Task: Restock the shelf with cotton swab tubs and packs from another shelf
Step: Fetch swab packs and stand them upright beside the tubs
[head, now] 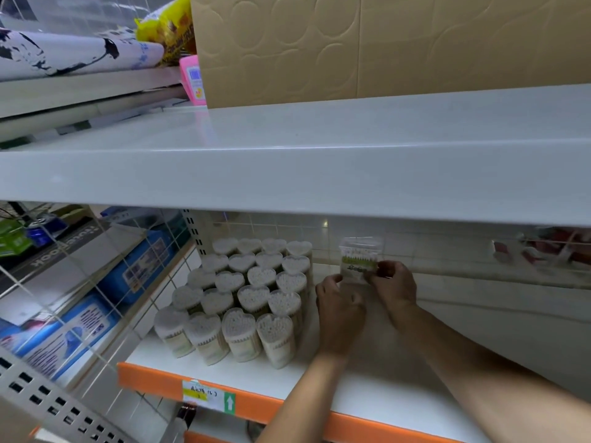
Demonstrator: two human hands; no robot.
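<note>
Both hands reached under the upper shelf (319,174) onto the lower shelf (399,391). The right hand (391,284) pinched the lower right corner of a clear cotton swab pack (359,262), which stood upright near the shelf's back edge. The left hand (339,306), its fingers curled, touched the pack's lower left corner; whether it gripped could not be told. Just left of the hands, heart-lidded cotton swab tubs (246,292) stood in close rows toward the shelf's left end, back edge to front.
</note>
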